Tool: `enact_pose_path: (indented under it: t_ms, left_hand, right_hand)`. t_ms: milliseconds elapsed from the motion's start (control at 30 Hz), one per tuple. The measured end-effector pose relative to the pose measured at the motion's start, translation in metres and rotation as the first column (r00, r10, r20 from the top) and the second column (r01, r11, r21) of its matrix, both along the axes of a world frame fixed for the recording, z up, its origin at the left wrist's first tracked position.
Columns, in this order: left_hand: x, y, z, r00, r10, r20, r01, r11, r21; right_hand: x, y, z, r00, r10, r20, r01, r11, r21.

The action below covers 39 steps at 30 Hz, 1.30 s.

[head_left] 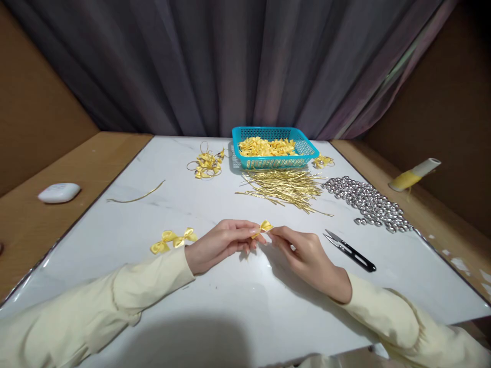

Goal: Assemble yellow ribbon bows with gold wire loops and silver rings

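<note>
Over the middle of the white table, a small yellow ribbon bow (264,226) is held between my two hands. My left hand (226,240) pinches the bow's left side between thumb and fingers. At its right edge, my right hand (307,255) is closed, with thumb and forefinger together on the ribbon; the fingertips partly hide what they grip. Beside my left wrist lie a couple of loose yellow bows (173,239). To the right of my right hand rests a pair of black-handled thread snips (351,250), blades toward the back left.
A turquoise basket (276,162) of yellow bows stands at the back. Before it lies a heap of gold cords (286,186), with silver beads (372,202) to the right. Finished-looking bow loops (208,164) sit left of the basket. A white case (59,192) and thread spool (414,175) flank the table.
</note>
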<state>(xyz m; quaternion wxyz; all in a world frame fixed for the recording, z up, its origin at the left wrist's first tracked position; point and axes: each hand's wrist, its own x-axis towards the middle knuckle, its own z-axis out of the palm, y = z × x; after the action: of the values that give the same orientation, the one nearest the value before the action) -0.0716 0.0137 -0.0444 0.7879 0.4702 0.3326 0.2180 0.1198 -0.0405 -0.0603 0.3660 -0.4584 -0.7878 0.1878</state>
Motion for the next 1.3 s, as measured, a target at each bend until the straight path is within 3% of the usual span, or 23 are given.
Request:
enact_pose_path:
  t_ms: [467, 1300]
  left_hand:
    - [-0.0011, 0.0002, -0.0023, 0.996, 0.083, -0.029, -0.085, 0.994, -0.075]
    - [-0.0012, 0.0008, -0.0015, 0.998, 0.067, -0.009, -0.068, 0.994, -0.081]
  right_hand:
    - [0.0033, -0.0002, 0.0013, 0.998, 0.027, 0.049, -0.025, 0.999, -0.033]
    - [0.0022, 0.0008, 0.0051, 1.000, -0.008, -0.019, 0.008, 1.000, 0.025]
